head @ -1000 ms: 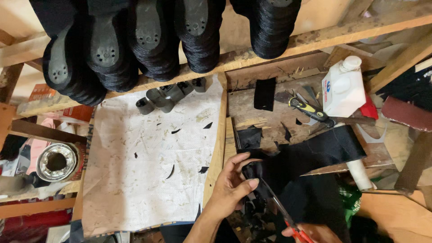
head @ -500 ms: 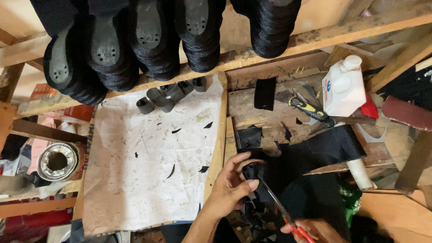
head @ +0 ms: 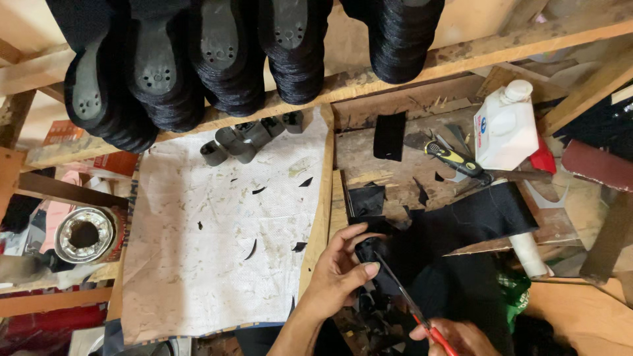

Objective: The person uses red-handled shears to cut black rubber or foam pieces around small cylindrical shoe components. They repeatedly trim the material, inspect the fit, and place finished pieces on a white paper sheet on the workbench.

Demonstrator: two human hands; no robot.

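My left hand [head: 339, 273] pinches the near end of a long black fabric strip [head: 461, 221] that runs up and to the right across the wooden bench. My right hand [head: 455, 336], partly cut off at the bottom edge, grips red-handled scissors [head: 402, 293]. Their blades point up and left into the fabric right beside my left fingers. Small black offcuts [head: 376, 310] lie under and around both hands.
A stained white work sheet [head: 224, 244] with black scraps lies at left. Stacks of black shoe soles [head: 217, 59] sit on a wooden shelf above. Nearby are grey heel pieces [head: 247, 138], a white bottle [head: 504, 128], a yellow-black tool [head: 455, 161] and a metal tin [head: 82, 234].
The scissors have edged along the black fabric toward my left fingers. My left hand has shifted its pinch slightly; everything else stays put.
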